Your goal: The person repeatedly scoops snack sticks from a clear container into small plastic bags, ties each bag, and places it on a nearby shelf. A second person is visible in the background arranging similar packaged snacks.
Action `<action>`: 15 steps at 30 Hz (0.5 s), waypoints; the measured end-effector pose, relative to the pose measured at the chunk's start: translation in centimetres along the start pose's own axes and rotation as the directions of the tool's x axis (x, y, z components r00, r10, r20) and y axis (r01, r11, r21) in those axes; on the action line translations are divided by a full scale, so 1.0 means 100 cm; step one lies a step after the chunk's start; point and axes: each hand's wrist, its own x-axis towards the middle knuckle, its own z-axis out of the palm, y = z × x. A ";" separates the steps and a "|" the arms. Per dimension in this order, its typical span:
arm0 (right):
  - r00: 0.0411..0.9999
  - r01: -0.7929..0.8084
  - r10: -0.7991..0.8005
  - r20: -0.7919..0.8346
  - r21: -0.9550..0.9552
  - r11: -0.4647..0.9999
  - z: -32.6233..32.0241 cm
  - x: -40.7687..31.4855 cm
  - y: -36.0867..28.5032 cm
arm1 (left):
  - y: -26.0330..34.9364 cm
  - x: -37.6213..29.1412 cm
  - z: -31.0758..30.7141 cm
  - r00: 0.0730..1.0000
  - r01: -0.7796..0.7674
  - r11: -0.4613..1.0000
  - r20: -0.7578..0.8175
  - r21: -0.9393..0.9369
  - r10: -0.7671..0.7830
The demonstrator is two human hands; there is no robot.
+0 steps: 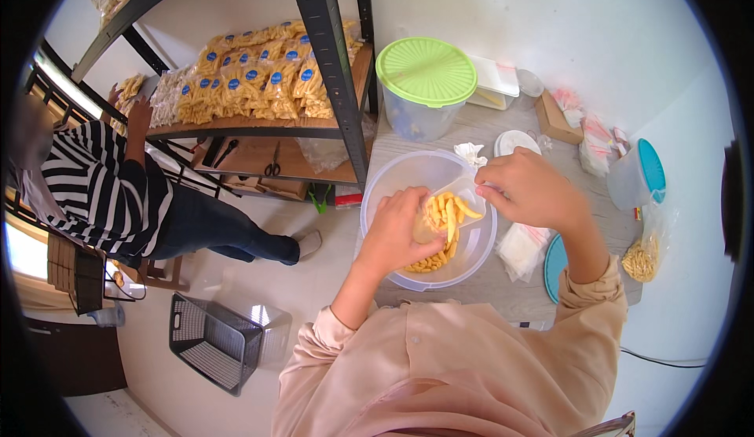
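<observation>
My left hand point(397, 231) is closed around a small clear plastic bag point(423, 228) filled with yellow stick snacks point(450, 210). The fingertips of my right hand point(518, 186) pinch the bag's upper edge at its right side. Both hands are above a large round translucent plastic tub point(377, 181), and more of the stick snacks point(427, 263) lie at its bottom. Some sticks stand out of the bag's mouth. To the right of the tub, below my right hand, lies a stack of empty clear bags point(521, 251).
A lidded tub point(427, 83) stands behind the round tub. Teal-lidded container point(633, 175), cardboard box point(556, 122) and snack bag point(641, 260) are at right. Metal shelving point(336, 72) holds packed snacks. Another person point(112, 184) stands at left, near a black crate point(215, 343) on the floor.
</observation>
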 end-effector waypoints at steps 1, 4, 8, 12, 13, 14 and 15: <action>1.000 -0.003 0.003 0.005 -0.041 0.999 0.001 0.001 -0.002 | 0.000 0.000 0.001 1.000 0.005 1.000 0.010 -0.002 -0.005; 0.999 0.011 -0.005 0.041 -0.164 0.986 0.006 0.006 -0.009 | -0.002 0.002 0.003 0.999 0.016 1.000 0.045 -0.003 -0.016; 0.996 0.091 -0.086 0.029 -0.319 0.943 0.010 0.015 -0.017 | -0.006 0.008 0.003 0.999 0.025 1.000 0.046 -0.009 -0.025; 0.994 0.086 -0.106 -0.037 -0.361 0.929 0.005 0.014 -0.025 | -0.006 0.008 0.002 0.996 0.049 0.998 0.073 -0.039 -0.046; 0.994 0.090 -0.110 -0.029 -0.387 0.918 0.004 0.014 -0.028 | -0.006 0.008 0.002 0.997 0.057 0.997 0.063 -0.057 -0.053; 0.993 0.096 -0.117 -0.027 -0.413 0.906 0.003 0.015 -0.032 | -0.005 0.007 0.003 0.997 0.066 0.995 0.053 -0.076 -0.062; 0.997 0.076 -0.082 0.006 -0.440 0.895 0.001 0.015 -0.035 | -0.005 0.007 0.003 0.996 0.070 0.993 0.054 -0.096 -0.065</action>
